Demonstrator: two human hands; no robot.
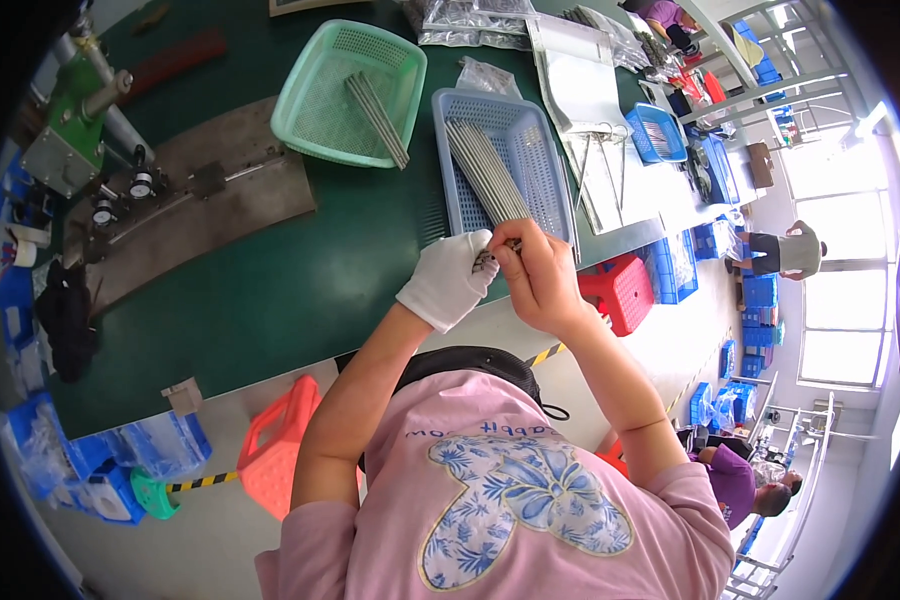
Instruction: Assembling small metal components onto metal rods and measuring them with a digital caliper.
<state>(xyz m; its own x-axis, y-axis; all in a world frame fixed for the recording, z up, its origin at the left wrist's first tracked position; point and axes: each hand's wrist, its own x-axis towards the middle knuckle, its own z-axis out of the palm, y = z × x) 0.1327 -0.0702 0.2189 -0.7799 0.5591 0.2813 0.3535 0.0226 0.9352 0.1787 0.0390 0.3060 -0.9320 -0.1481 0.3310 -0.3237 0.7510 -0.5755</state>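
A bundle of thin grey metal rods (487, 172) lies slanting in a blue perforated basket (452, 200), its near end reaching over the basket's front rim to my hands. My left hand (448, 281), in a white glove, is closed in a fist at that near end, with small dark tips showing by its fingers. Bare and bent at the fingers, my right hand (542, 280) is closed round the rod ends just beside the glove. The two hands touch or nearly touch, and the fingers hide exactly how the ends are gripped.
A green basket (305, 100) with several rods (377, 118) stands left of the blue one. Farther left, a metal plate (220, 235) carries dial gauges (142, 183) near a green machine (65, 150). Papers (585, 85) and plastic bags lie behind. Red stools (625, 295) stand below the table.
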